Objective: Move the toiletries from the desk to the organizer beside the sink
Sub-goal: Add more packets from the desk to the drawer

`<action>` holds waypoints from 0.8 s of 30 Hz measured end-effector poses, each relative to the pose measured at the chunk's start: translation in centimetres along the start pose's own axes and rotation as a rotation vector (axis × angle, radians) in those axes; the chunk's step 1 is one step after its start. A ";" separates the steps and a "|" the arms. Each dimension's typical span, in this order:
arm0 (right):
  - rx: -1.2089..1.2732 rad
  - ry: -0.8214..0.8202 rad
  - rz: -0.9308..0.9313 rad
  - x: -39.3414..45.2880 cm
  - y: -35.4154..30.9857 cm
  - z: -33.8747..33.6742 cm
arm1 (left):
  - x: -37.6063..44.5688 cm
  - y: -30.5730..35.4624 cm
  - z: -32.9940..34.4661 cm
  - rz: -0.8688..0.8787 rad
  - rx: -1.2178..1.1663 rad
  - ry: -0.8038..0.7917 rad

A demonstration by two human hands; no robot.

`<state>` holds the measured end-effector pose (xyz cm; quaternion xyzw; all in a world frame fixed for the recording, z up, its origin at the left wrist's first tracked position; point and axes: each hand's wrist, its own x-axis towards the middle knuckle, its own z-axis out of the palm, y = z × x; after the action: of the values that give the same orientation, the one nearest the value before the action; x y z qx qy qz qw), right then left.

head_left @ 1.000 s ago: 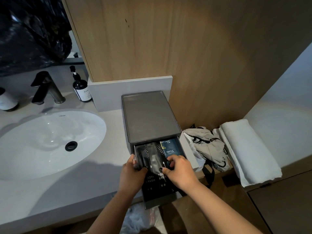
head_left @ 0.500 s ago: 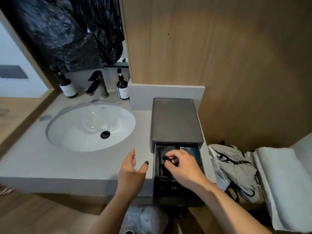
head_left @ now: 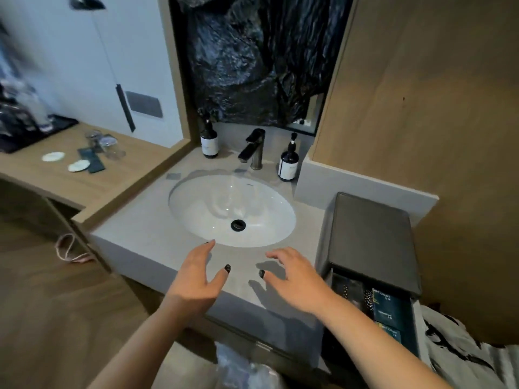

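Note:
The dark grey organizer stands on the grey counter right of the white sink. Its drawer is pulled out and holds several dark toiletry packets. Both hands hover over the counter's front edge, holding nothing. My left hand has its fingers spread, and my right hand has its fingers loosely bent, just left of the drawer. On the wooden desk at the far left lie two white round items and a dark flat packet.
A black faucet and two dark pump bottles stand behind the sink. Glasses and a black tray sit on the desk. A printed white cloth lies right of the drawer. Crumpled black plastic covers the mirror.
My right hand has come out of the drawer and moved left, letting go of the packets. Both hands now hover over the counter. The view has swung left, showing the desk.

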<state>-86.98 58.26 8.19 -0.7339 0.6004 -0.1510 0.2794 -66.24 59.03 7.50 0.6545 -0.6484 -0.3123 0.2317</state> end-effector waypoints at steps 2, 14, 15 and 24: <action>-0.037 -0.041 -0.019 2.1 -2.1 1.1 | 0.9 -1.9 -3.0 -0.003 0.026 0.003; -0.201 -0.173 -0.134 16.2 -17.5 10.2 | 6.8 -14.2 -18.2 0.028 0.401 -0.091; -0.194 -0.171 -0.139 17.2 -18.7 10.8 | 7.1 -15.0 -19.1 0.038 0.409 -0.093; -0.160 -0.191 -0.157 24.8 -27.2 15.9 | 11.3 -21.4 -26.9 0.019 0.426 -0.055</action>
<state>-50.64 41.28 8.74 -0.8097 0.5219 -0.0535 0.2629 -32.53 46.15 9.89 0.6739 -0.7118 -0.1837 0.0733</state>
